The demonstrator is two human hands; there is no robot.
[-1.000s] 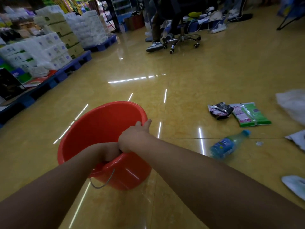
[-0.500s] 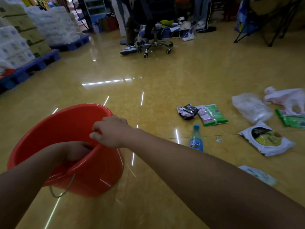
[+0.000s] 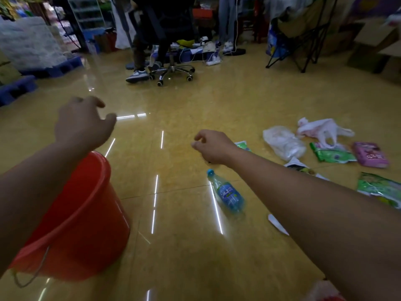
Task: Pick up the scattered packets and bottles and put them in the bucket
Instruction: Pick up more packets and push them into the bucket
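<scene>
A red bucket (image 3: pixel 86 216) with a wire handle stands on the floor at the lower left. My left hand (image 3: pixel 83 123) hovers above and beyond its rim, fingers apart, holding nothing. My right hand (image 3: pixel 211 146) is out over the floor, loosely curled and empty, just beyond a clear bottle with a blue cap and label (image 3: pixel 227 193) lying on its side. To the right lie a clear plastic bag (image 3: pixel 284 143), a green packet (image 3: pixel 333 154), a pink packet (image 3: pixel 370 154) and another green packet (image 3: pixel 379 189). My right arm hides part of a green packet (image 3: pixel 243 146).
The floor is glossy yellow tile. A person sits on a wheeled office chair (image 3: pixel 171 70) at the back centre. Blue pallets with stacked goods (image 3: pixel 32 53) line the left. A folding chair (image 3: pixel 297 40) stands back right. A white plastic bag (image 3: pixel 323 129) lies by the packets.
Both hands have let go of the bucket's rim and lifted away. The bucket now rests on the floor at the left. The view has swung right, showing more packets.
</scene>
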